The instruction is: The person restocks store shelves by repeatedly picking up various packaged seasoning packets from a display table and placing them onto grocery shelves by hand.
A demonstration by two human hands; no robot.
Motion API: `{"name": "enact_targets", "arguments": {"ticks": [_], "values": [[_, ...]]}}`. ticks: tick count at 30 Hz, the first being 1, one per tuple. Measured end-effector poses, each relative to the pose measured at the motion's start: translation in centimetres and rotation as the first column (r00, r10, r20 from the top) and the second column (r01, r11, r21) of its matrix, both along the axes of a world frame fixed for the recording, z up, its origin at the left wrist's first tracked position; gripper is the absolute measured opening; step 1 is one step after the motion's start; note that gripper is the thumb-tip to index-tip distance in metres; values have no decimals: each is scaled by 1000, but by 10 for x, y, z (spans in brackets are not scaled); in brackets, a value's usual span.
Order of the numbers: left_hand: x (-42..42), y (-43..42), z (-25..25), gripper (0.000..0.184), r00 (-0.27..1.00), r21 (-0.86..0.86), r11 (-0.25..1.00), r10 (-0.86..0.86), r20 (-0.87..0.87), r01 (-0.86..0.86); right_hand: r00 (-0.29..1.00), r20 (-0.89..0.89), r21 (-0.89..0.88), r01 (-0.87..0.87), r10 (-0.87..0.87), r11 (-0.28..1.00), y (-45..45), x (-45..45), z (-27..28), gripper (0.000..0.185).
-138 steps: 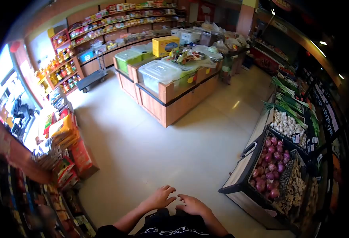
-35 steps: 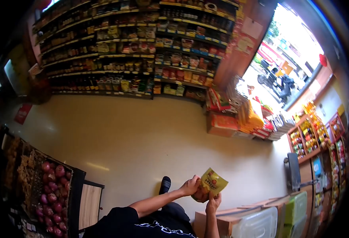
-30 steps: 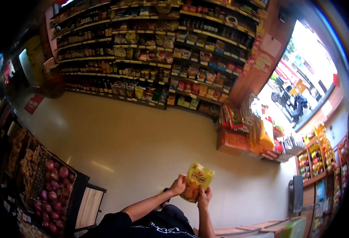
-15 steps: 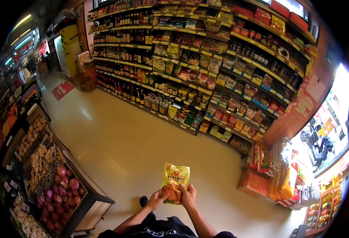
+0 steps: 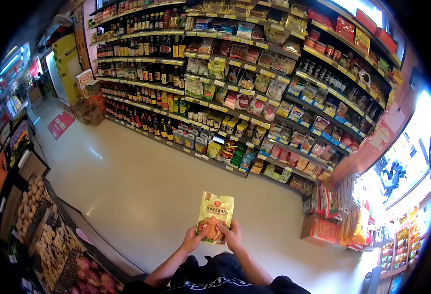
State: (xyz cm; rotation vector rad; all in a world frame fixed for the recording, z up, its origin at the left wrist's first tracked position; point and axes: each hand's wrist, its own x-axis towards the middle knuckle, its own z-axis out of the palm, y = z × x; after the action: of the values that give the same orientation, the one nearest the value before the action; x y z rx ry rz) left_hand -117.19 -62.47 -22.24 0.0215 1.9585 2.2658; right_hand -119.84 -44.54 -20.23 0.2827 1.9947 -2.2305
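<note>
A yellow seasoning packet with a red logo and a food picture is held upright in front of my body. My left hand grips its lower left edge, thumb across the front. On the lower right edge my right hand does the same, its thumb also lying on the front. The fingers behind the packet are hidden. Beyond the packet lies the pale shop floor, and farther off rise the stocked shelves.
Tall shelves carry bottles, jars and packets. Produce bins at the left hold red onions, ginger and potatoes. Stacked goods and a red box stand at the right, near the bright doorway.
My view has shifted toward the shelves, which look larger. The onion bin has slid toward the lower edge of the view. Both hands keep their hold on the packet.
</note>
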Motion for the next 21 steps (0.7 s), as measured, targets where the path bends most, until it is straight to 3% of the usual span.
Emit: {"name": "enact_targets", "arguments": {"ticks": [1,3,6,14,21], "values": [[-20,-8,5,35,1000,-38,999,-17,2,17,1000,5,-48,0,0,999,-5,-15,8,32],[-60,-12,8,33,1000,81,996,-26,0,26,1000,9,-147,-1,2,989,-13,-49,31,31],[-130,-13,9,32,999,154,988,-27,-18,30,998,56,-147,-3,11,989,-17,-111,20,30],[-344,-11,14,32,992,21,997,-78,-100,80,999,-17,-249,33,-39,968,-14,-314,7,25],[-548,7,40,32,970,-51,982,-186,-158,180,965,-188,-36,178,-181,983,1,-488,46,19]]}}
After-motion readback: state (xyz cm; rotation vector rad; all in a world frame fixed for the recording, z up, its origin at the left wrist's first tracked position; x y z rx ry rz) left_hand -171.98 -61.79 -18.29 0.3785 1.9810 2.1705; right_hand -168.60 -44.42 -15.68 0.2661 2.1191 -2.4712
